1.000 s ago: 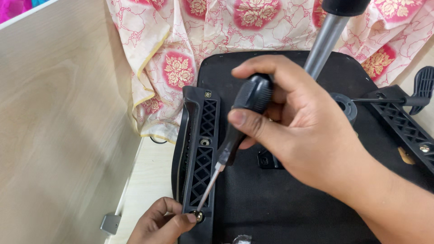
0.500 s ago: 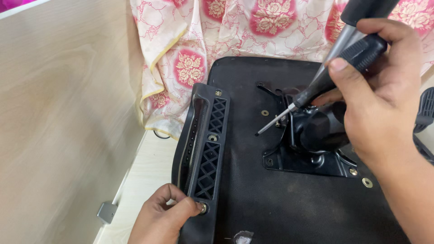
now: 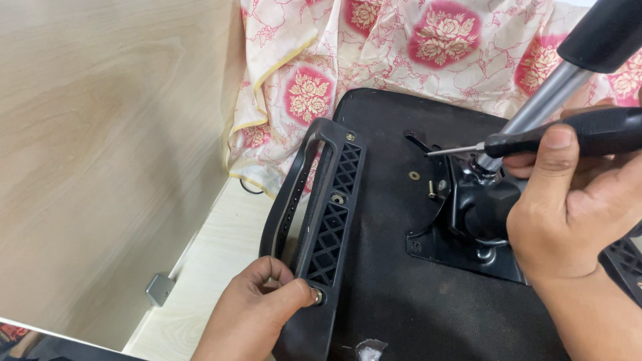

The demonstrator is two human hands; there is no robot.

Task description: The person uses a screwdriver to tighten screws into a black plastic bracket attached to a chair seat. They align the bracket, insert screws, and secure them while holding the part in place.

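An upturned black chair seat (image 3: 394, 294) lies before me with a black lattice armrest bracket (image 3: 321, 220) along its left side. My left hand (image 3: 251, 311) grips the near end of that bracket, thumb beside a brass screw (image 3: 317, 295). My right hand (image 3: 568, 207) holds a black-handled screwdriver (image 3: 535, 142), its tip pointing left above the seat's black metal mechanism plate (image 3: 461, 241). A loose screw (image 3: 432, 189) stands on the seat by the plate. A grey gas-lift column (image 3: 535, 110) rises from the mechanism.
A pink floral cloth (image 3: 401, 53) lies under and behind the seat. A light wooden panel (image 3: 100, 134) stands on the left with a small metal bracket (image 3: 159, 289) at its base. A second lattice armrest bracket (image 3: 625, 257) shows at the right edge.
My right hand carried the screwdriver from the near armrest screw up and right to the centre mechanism. The left hand stayed on the bracket's near end.
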